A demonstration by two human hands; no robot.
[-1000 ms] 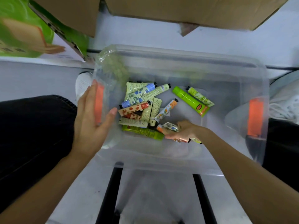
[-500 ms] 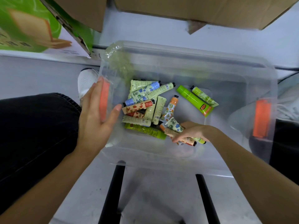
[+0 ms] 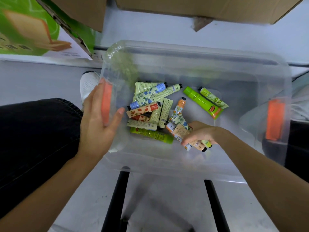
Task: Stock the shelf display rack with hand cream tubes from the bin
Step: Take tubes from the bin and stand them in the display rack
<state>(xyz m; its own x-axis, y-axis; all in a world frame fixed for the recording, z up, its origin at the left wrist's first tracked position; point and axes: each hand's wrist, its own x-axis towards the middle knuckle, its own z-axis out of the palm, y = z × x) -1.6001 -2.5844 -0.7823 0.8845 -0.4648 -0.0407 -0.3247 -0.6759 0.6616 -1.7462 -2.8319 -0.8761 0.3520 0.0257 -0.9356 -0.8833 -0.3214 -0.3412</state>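
A clear plastic bin [image 3: 192,54] with orange side latches holds several hand cream tubes [image 3: 150,106] in a loose pile on its floor. My left hand [image 3: 98,124] holds the bin's left wall, palm against the orange latch [image 3: 106,104], thumb over the rim. My right hand [image 3: 200,133] reaches inside the bin and grips a bundle of several tubes [image 3: 192,141], their caps sticking out under the fingers. A bright green tube [image 3: 203,102] and a pale patterned tube [image 3: 213,97] lie apart at the right. The display rack is out of sight.
Cardboard boxes [image 3: 200,7] hang over the bin's far side, and a green printed carton [image 3: 30,27] lies at the upper left. My black-trousered leg [image 3: 33,131] and white shoe [image 3: 88,84] are left of the bin. Two black bars [image 3: 115,203] run under it.
My right hand has closed around more tubes and gathered them toward the bin's near right. The view has shifted slightly; my left hand stays on the bin's left wall.
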